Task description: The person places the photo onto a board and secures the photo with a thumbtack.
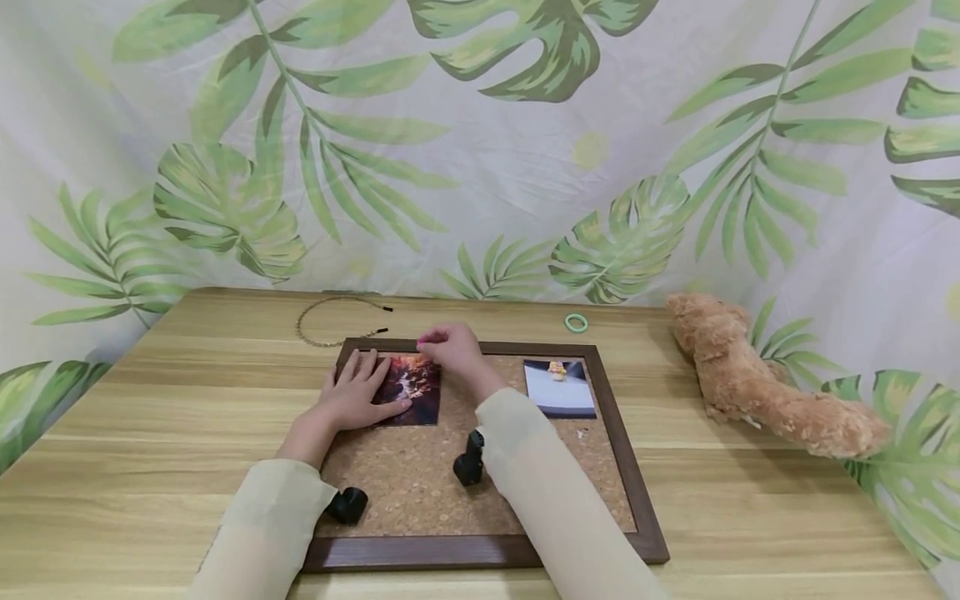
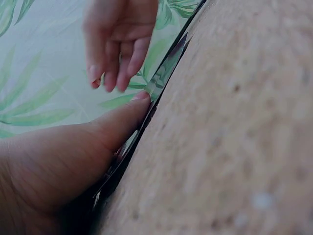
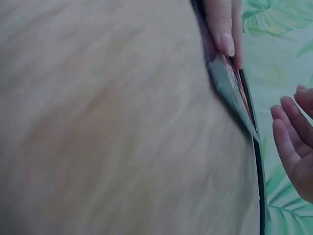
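Observation:
My left hand (image 1: 352,400) lies with fingers spread over the left part of a dark red-orange photo (image 1: 422,392) on a cork board (image 1: 420,492). Its thumb rests on the lower part of that photo. Just above the photo's top right corner, my right hand (image 1: 459,354) pinches a small pink push pin (image 1: 422,342) between thumb and fingertips. A thin point shows at those fingertips in the right wrist view, apart from the board. The left wrist view shows the left thumb (image 2: 122,117) against the photo's edge.
A second photo (image 1: 561,400) lies at the board's upper right, inside the dark wooden frame (image 1: 622,475). Beyond the board are a chain strap (image 1: 302,325) with black ends and a green ring (image 1: 576,322). A brown plush toy (image 1: 750,375) lies on the right.

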{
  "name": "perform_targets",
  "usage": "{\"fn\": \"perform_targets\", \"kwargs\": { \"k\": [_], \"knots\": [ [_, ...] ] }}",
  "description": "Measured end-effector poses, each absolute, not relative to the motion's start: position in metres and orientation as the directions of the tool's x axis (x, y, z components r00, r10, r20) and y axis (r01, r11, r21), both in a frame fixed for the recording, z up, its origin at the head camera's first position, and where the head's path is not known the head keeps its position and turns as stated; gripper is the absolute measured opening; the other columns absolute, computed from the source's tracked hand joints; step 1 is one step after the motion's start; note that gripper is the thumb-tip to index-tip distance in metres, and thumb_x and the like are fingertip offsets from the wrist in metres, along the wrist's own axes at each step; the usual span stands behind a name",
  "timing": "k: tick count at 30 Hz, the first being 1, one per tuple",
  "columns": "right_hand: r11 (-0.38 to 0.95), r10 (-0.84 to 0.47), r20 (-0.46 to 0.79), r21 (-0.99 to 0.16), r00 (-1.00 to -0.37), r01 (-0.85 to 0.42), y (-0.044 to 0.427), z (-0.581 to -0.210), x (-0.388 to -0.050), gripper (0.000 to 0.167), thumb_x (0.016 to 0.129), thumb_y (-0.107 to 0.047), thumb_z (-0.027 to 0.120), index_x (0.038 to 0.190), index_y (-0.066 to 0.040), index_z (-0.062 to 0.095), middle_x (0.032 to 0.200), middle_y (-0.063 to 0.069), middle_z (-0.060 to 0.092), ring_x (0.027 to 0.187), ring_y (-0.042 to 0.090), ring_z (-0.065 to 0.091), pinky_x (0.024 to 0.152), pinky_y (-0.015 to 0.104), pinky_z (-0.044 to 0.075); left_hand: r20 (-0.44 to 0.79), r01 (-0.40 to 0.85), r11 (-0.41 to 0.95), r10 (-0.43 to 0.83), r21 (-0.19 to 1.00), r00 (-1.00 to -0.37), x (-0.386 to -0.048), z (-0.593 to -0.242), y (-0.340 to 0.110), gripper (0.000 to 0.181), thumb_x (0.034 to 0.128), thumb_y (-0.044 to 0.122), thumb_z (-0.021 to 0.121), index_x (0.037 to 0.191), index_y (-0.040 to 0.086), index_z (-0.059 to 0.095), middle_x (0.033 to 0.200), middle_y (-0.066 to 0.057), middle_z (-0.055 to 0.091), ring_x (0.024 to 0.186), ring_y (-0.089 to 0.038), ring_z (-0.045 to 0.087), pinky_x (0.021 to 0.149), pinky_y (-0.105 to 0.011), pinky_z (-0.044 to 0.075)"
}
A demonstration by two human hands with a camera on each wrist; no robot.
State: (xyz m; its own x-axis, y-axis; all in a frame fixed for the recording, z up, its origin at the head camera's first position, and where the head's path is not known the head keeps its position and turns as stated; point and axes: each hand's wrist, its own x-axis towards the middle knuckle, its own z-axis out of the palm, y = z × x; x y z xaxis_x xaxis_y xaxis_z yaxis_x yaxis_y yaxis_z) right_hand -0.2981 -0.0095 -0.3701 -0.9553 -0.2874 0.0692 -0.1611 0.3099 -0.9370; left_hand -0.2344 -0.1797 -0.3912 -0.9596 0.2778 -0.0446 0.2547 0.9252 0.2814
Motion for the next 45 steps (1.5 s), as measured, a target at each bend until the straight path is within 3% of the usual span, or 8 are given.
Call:
{"fn": "perform_targets", "kwargs": {
  "k": [5,13,28,45],
  "knots": [
    [0.266,-0.199,0.020,-0.961,-0.980,-0.074,-0.023,-0.377,-0.306,0.013,0.078,-0.007,0.063,0.087,0.001,0.066,0.076,0.005,0.062,0.065,0.013,0.056,0.060,0.026,0.047,-0.044,0.257,0.922,0.281,0.291,-0.959,-0.235,-0.391,-0.178,0.091,0.0753,0.066,0.041,0.137,0.002,0.021,0.140,-0.021,0.009,0.126,-0.037,-0.002,0.093,-0.057,-0.002],
    [0.513,-0.153,0.007,-0.854,-0.988,-0.086,-0.028,-0.395,-0.302,0.008,0.078,-0.021,0.064,0.082,-0.018,0.070,0.086,-0.009,0.061,0.082,0.009,0.054,0.070,0.026,0.041,-0.031,0.249,0.928,0.267,0.278,-0.963,-0.235,-0.393,-0.179,0.085,0.0780,0.059,0.045,0.137,0.003,0.022,0.140,-0.021,0.010,0.126,-0.037,0.000,0.093,-0.058,0.000],
    [0.665,-0.181,0.030,-0.733,-0.983,-0.145,-0.032,-0.392,-0.298,0.008,0.078,-0.019,0.062,0.078,-0.020,0.070,0.082,-0.008,0.061,0.081,0.011,0.055,0.067,0.026,0.042,-0.036,0.250,0.927,0.270,0.281,-0.962,-0.237,-0.394,-0.182,0.084,0.0778,0.060,0.045,0.137,0.005,0.021,0.140,-0.020,0.009,0.126,-0.037,-0.001,0.093,-0.057,0.000],
    [0.724,-0.181,-0.004,-0.677,-0.983,-0.130,-0.034,-0.389,-0.298,0.010,0.079,-0.019,0.060,0.074,-0.023,0.069,0.080,-0.009,0.059,0.076,0.011,0.053,0.062,0.028,0.042,-0.036,0.245,0.927,0.266,0.283,-0.963,-0.236,-0.393,-0.181,0.085,0.0775,0.061,0.044,0.137,0.005,0.022,0.140,-0.020,0.010,0.126,-0.037,0.000,0.093,-0.057,0.001]
  ]
}}
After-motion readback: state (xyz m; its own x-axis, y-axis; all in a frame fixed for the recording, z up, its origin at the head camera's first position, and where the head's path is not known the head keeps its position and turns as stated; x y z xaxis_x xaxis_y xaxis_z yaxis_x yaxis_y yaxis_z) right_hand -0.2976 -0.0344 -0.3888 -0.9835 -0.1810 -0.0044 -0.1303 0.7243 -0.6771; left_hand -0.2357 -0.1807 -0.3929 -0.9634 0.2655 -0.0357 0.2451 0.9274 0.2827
